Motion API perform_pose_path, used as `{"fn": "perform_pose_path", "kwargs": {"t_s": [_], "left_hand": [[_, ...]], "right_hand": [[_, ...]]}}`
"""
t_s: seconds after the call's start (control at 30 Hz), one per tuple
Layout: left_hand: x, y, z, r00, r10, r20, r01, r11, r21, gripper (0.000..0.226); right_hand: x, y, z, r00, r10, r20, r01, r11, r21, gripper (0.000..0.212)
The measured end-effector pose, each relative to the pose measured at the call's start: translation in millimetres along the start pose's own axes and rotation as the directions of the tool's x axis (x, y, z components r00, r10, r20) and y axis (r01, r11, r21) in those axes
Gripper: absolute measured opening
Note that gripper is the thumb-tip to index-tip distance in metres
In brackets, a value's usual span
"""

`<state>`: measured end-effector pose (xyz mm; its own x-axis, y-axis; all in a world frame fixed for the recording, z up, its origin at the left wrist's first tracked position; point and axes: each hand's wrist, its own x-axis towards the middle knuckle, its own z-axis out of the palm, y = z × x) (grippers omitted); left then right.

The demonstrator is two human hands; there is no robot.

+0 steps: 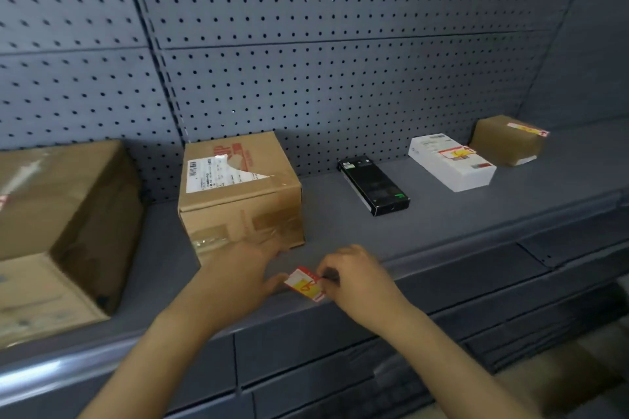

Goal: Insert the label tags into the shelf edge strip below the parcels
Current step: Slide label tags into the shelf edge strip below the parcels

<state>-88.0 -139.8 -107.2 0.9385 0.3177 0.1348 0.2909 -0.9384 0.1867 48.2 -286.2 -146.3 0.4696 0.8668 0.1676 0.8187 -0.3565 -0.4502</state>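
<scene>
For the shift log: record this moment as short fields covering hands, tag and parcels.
left hand: steadies the tag's left edge
right hand: pinches the tag's right side
label tag: red, white and yellow, at the shelf edge strip, not visibly seated
nearest parcel: cardboard box right behind the hands
other parcels: black box, white box

A parcel storage or pickup area with shop-style shelving. A dark grey metal shelf (442, 214) runs before a perforated pegboard back wall (340, 78). Taped cardboard parcels (238, 187) with shipping labels sit along it, with a black box (374, 185) and a white box (452, 161) further right.
</scene>
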Motion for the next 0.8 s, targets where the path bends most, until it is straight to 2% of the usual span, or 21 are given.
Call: {"fn": "perform_pose_path", "kwargs": {"t_s": [0.13, 0.27, 0.37, 0.8], "left_hand": [[-6.9, -3.0, 1.1, 0.999, -0.026, -0.03, 0.026, 1.0, 0.015, 0.031], [-10.0, -8.0, -1.6, 0.996, -0.077, -0.041, 0.079, 0.996, 0.036, 0.032], [-15.6, -10.7, -6.0, 0.991, -0.119, -0.059, 0.121, 0.992, 0.033, 0.031], [-77.7, -25.1, -25.9, 0.932, -0.345, -0.116, 0.352, 0.934, 0.055, 0.027]], "right_hand": [[-0.4, 6.8, 0.8, 1.0, -0.03, -0.001, 0.03, 0.999, 0.045, 0.008], [6.9, 8.8, -7.9, 0.999, 0.036, 0.004, -0.036, 0.982, 0.186, 0.004], [16.0, 3.7, -15.2, 0.999, 0.019, -0.037, -0.009, 0.968, 0.25, 0.012], [27.6, -54.3, 7.6, 0.978, -0.206, -0.016, 0.196, 0.901, 0.386, 0.005]]}}
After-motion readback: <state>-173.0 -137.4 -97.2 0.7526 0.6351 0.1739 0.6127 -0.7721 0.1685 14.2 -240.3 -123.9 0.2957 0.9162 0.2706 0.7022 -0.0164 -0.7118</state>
